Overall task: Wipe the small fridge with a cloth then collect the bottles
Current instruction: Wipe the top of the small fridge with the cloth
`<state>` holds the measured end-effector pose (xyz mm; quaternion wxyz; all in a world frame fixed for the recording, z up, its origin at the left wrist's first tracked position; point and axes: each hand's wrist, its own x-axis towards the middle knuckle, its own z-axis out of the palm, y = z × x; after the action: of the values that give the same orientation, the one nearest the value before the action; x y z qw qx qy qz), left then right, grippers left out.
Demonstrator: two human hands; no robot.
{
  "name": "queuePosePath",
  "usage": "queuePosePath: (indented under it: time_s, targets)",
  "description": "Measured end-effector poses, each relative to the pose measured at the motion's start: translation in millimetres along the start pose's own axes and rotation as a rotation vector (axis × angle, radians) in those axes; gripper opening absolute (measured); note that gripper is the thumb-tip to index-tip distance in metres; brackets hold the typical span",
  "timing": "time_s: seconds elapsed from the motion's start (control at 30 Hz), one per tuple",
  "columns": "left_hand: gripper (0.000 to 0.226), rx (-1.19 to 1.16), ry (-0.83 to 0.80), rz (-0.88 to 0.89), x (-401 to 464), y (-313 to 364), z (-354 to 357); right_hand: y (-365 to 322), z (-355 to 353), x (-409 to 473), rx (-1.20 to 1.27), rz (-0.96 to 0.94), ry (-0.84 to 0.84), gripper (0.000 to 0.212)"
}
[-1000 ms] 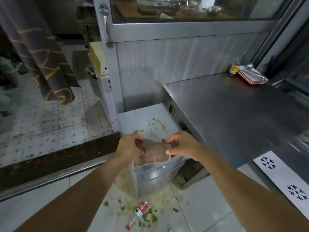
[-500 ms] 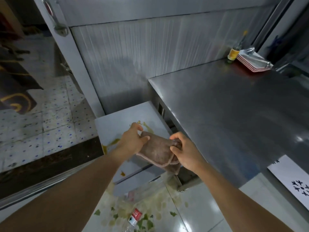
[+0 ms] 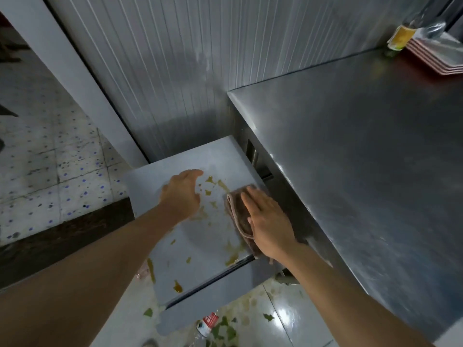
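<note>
Steel desk [image 3: 363,151] crowds the small fridge [image 3: 190,236] on its right; tiled floor lies open to its left. Half a second ago both hands gripped the cloth [image 3: 240,214]; now the right hand [image 3: 269,221] presses it flat, fingers spread, while the left hand [image 3: 181,194] hovers open, empty. A bottle [image 3: 206,324] lies on the floor

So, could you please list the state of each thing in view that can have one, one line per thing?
Small fridge: door shut, top smeared with yellow-brown spills.
Cloth: folded, lying flat on the fridge top by its right edge.
Right hand: flat, pressing on the cloth.
Left hand: open, empty, over the fridge top.
Plastic bottle: lying on the littered floor.
Steel counter: bare here.
Glass bottle: upright at the counter's far corner.
</note>
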<state>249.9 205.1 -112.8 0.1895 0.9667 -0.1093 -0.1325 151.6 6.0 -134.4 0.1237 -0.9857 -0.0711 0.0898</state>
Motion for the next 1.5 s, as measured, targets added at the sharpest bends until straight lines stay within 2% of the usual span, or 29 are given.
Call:
queuePosePath:
  time_s: [0.1, 0.2, 0.27, 0.43, 0.53, 0.7, 0.9, 1.1, 1.23, 1.37, 1.5]
  targets:
    - [0.059, 0.142, 0.034, 0.026, 22.2, -21.8, 6.9, -4.9, 22.5, 7.1, -0.122, -0.013, -0.062, 0.065]
    - [0.054, 0.250, 0.077, 0.035, 43.7, -43.0, 14.0, -9.1, 36.9, 9.8, -0.142, 0.100, -0.039, 0.075]
    - [0.051, 0.244, 0.122, 0.055, 58.4, -56.3, 15.4, -4.6, 38.7, 20.0, -0.140, 0.161, -0.008, 0.078]
    - [0.051, 0.173, 0.105, 0.106, 86.5, -75.7, 21.3, 4.2, 38.3, 76.7, -0.148, 0.222, 0.066, 0.082]
    - [0.048, 0.160, 0.175, 0.160, 87.7, -82.5, 25.5, 5.1, 38.9, 115.9, -0.147, 0.233, 0.095, 0.078]
    - [0.047, 0.178, 0.183, 0.171, 90.3, -86.1, 28.7, 1.9, 30.4, 195.1, -0.089, 0.183, 0.098, 0.075]
    - [0.048, 0.228, 0.172, 0.157, 88.1, -84.8, 29.6, 2.1, 16.4, 232.8, -0.063, 0.099, 0.101, 0.053]
    - [0.055, 0.105, 0.067, 0.205, 75.8, -97.5, 10.1, 14.6, 11.1, 201.0, 0.092, 0.052, 0.055, 0.050]
    - [0.044, 0.152, 0.222, 0.044, 33.7, -133.4, -0.2, 11.8, 8.8, 215.1, 0.109, 0.118, 0.071, 0.051]
    - [0.042, 0.082, 0.218, 0.029, 9.7, -152.5, -4.6, -15.1, 18.4, 222.1, -0.057, 0.120, 0.141, 0.049]
    - [0.049, -0.146, 0.196, -0.020, 6.4, -153.8, -10.4, -79.2, 34.3, 215.3, -0.058, -0.017, 0.174, 0.046]
